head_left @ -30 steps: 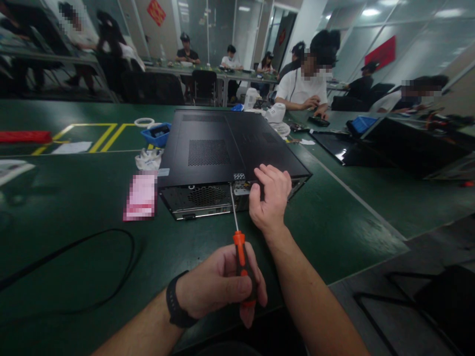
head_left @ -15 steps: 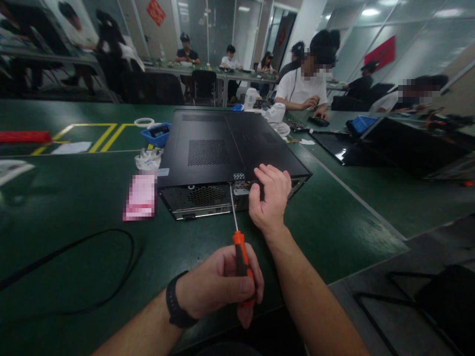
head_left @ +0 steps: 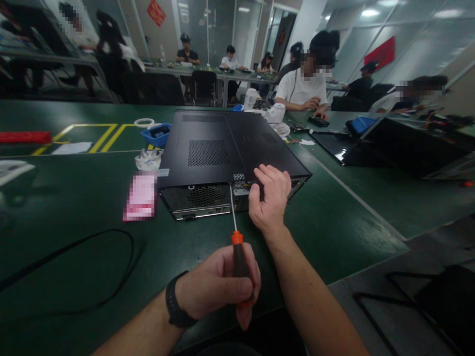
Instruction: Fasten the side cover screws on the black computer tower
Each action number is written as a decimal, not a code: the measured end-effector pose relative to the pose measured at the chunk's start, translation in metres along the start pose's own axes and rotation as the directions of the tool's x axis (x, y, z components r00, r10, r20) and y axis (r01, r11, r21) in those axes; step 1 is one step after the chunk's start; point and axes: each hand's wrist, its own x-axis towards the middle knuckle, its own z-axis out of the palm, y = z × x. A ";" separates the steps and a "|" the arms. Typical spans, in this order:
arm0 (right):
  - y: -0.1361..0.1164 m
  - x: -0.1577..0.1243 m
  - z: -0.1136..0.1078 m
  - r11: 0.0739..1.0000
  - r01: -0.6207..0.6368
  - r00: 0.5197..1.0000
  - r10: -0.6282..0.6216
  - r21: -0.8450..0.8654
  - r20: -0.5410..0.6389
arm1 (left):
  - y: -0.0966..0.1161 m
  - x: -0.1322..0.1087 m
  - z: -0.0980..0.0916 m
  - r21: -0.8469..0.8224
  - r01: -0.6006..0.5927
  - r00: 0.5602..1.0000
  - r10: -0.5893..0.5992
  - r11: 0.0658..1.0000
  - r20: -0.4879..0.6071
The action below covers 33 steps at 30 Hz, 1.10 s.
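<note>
A black computer case (head_left: 200, 133) lies on its side on the green table, its rear panel facing me. In my left hand (head_left: 218, 284), closed around its handle, is an orange and dark grey screwdriver (head_left: 242, 262). The shaft points away from me, and its tip meets the upper edge of the rear panel, at a screw too small to make out clearly. Over the case's near edge, right of the shaft, my right hand (head_left: 270, 198) grips with curved fingers on top and the thumb at the rear panel.
Left of the case are a pink packet (head_left: 141, 195), white gloves (head_left: 148, 159) and a blue tray (head_left: 156, 134). A black cable (head_left: 126, 237) loops across the near left. Dark panels (head_left: 401, 143) lie at the right. Across the table a person (head_left: 302, 89) handles small parts.
The screwdriver's handle has turned, showing more of its dark grey side, and shifted slightly left with my left hand. My right hand and the case have stayed put.
</note>
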 end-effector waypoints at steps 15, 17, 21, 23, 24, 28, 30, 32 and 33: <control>0.000 0.000 -0.001 0.999 -0.011 1.000 0.012 -0.033 0.027 | 0.001 -0.001 0.002 -0.038 0.015 0.999 -0.016 0.999 -0.029; 0.000 0.000 -0.001 0.999 -0.009 1.000 0.010 -0.043 0.025 | 0.000 -0.001 0.002 -0.026 0.008 1.000 -0.008 1.000 -0.024; 0.000 -0.001 0.000 1.000 -0.003 1.000 0.003 -0.013 0.008 | 0.001 -0.001 0.002 -0.007 0.029 0.999 -0.029 1.000 -0.033; 0.000 -0.001 0.000 1.000 -0.009 1.000 0.009 -0.006 0.010 | 0.002 -0.002 0.003 -0.027 0.037 0.999 -0.038 0.999 -0.036; 0.000 -0.001 0.000 1.000 -0.015 1.000 0.015 -0.008 0.015 | 0.003 -0.002 0.003 -0.039 0.041 0.998 -0.043 0.998 -0.038; 0.000 -0.001 0.000 1.000 -0.027 0.999 0.027 -0.015 0.030 | 0.002 -0.002 0.002 -0.042 0.056 0.997 -0.058 0.998 -0.049; 0.000 -0.001 0.001 1.000 -0.021 1.000 0.022 -0.007 0.021 | 0.001 -0.002 0.001 -0.038 0.044 0.998 -0.045 0.998 -0.040; 0.000 -0.001 0.001 1.000 -0.014 1.000 0.014 -0.001 0.011 | -0.001 -0.001 0.000 -0.036 0.018 0.999 -0.019 0.999 -0.027; 0.000 -0.001 0.001 1.000 -0.011 1.000 0.011 -0.002 0.008 | -0.002 0.000 0.000 -0.034 0.006 1.000 -0.006 0.999 -0.020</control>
